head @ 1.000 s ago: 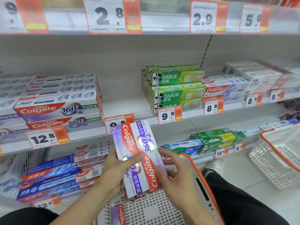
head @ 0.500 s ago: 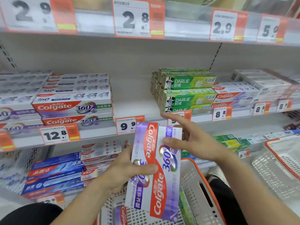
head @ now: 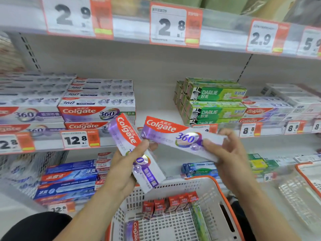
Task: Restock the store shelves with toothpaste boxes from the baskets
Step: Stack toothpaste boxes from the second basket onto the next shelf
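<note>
Holding one purple Colgate box each, the hands sat mid-frame above the basket (head: 224, 190): the left hand (head: 125, 164) gripped a box (head: 137, 152) standing nearly upright, the right hand (head: 229, 153) pinched its box (head: 180, 140) by the right end. That right box lay almost level, its long axis matching the Colgate stack (head: 97, 108) at left centre, nearer the left hand.

Both hands raised (each grip (head: 133, 159) (head: 224, 152) closed)

The white metal middle shelf (head: 156, 117) carries stacked red-and-purple Colgate 360 boxes (head: 97, 110). Green Darlie boxes (head: 215, 103) sit well apart to their right.
</note>
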`<state>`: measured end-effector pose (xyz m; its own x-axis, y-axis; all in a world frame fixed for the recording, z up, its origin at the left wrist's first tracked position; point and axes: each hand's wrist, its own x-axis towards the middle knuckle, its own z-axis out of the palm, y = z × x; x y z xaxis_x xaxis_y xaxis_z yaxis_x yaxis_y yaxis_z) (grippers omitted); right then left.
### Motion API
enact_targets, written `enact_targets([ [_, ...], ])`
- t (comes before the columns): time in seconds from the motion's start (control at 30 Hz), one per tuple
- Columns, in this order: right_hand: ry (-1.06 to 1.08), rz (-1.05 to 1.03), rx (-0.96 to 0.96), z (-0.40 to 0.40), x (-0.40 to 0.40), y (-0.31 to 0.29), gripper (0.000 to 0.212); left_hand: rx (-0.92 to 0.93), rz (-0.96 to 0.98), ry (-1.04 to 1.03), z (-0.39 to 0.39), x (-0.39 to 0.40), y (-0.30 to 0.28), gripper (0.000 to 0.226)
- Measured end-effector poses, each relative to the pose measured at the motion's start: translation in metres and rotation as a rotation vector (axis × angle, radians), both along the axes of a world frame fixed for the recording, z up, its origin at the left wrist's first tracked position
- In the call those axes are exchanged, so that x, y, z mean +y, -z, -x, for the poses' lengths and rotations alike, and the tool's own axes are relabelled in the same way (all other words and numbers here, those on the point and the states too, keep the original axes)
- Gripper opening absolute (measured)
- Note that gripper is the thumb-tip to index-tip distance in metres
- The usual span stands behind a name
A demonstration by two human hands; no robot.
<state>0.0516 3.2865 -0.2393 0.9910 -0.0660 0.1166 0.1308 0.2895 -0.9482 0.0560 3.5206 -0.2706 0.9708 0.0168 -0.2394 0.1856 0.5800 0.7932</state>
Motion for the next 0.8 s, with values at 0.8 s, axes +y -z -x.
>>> enact_targets([
  [0.8,-0.394,0.709,-0.498,-0.113,0.215,-0.088,0.051,-0.095,0.037,-0.537,0.001,0.143,-0.021,0.016],
])
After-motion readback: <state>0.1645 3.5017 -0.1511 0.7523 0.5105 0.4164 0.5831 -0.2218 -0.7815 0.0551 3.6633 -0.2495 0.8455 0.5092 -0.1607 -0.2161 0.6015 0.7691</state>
